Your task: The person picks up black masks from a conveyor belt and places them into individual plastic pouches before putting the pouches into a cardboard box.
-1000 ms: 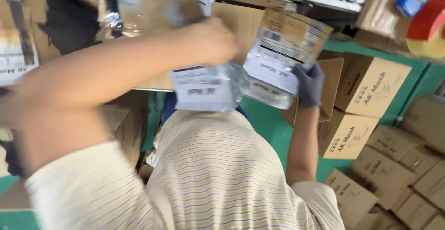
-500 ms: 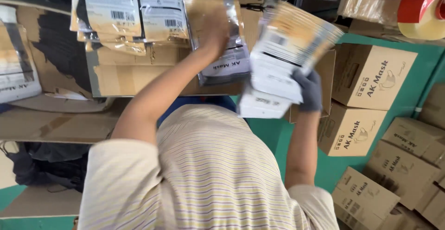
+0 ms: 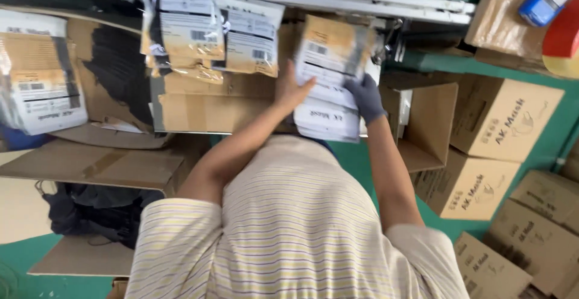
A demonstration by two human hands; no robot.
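A striped shirt [image 3: 289,226] fills the lower middle of the frame, both arms reaching up from it toward the centre. Closed cardboard boxes [image 3: 500,118] crowd the right side on a green floor [image 3: 362,160], and an open cardboard box [image 3: 205,103] sits in the upper middle with packets [image 3: 217,28] lying on its top edge. Another packet [image 3: 39,76] lies at the far left. Just above centre, a stack of packets [image 3: 332,76] is held between the two hands: the bare left hand [image 3: 292,88] presses flat against its left edge, and the gloved right hand [image 3: 365,97] clasps its right edge. A blue tape dispenser [image 3: 543,2] rests in the upper right corner.
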